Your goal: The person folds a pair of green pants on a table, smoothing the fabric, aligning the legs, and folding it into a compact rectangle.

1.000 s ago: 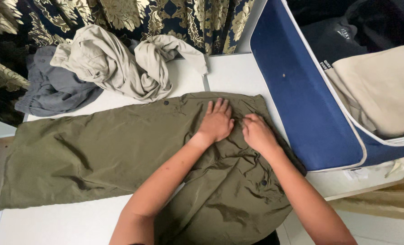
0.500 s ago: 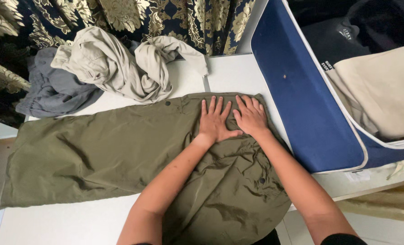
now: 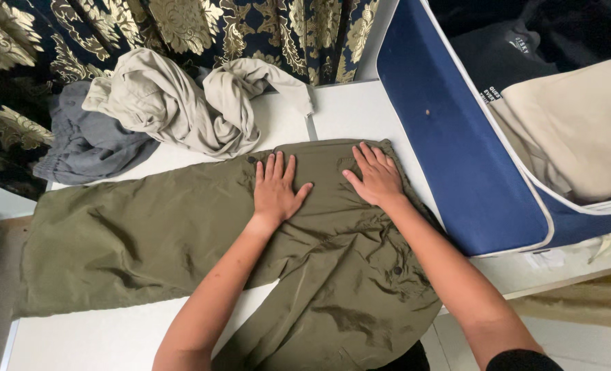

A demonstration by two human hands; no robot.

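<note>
Olive trousers (image 3: 182, 233): spread across the white table (image 3: 113, 336), one leg hanging off its near edge. I see left hand (image 3: 275, 191) and right hand (image 3: 376, 175) pressed flat, fingers splayed, grasping nothing. Beige garment (image 3: 175, 103) heaped behind.

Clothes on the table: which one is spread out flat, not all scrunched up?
The olive green trousers, lying flat under the left hand and right hand. The beige garment and grey garment behind sit crumpled in heaps.
</note>
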